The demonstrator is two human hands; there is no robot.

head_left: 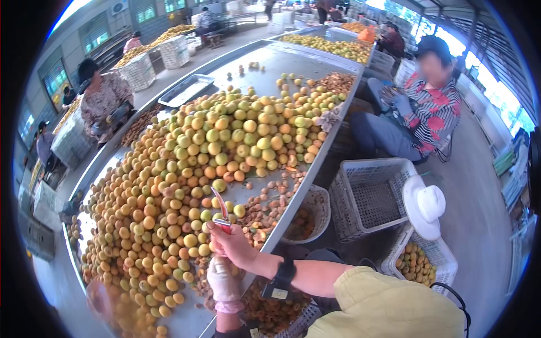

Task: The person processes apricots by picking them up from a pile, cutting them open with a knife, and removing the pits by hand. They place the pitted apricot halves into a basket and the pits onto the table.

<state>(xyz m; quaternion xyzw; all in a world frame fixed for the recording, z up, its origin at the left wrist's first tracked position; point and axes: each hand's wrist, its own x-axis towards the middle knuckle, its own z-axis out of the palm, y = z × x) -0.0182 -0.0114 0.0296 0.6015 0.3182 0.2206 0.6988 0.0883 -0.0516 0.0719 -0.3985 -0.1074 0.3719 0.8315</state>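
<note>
My bare right hand is closed around a small red-handled knife with its curved blade pointing up. Just below it, touching or nearly so, is my left hand in a pale glove; its fingers look curled, and whatever they hold is hidden. Both hands are over the near edge of a metal table. A big heap of yellow-orange apricots covers much of the tabletop beyond and left of them. Brown fruit stones and scraps lie beside my right hand.
Under the table's right edge stands a white bucket with fruit pieces. Right of it are a plastic crate, a white hat and a basket of apricots. A tray lies at the far edge. Co-workers sit nearby.
</note>
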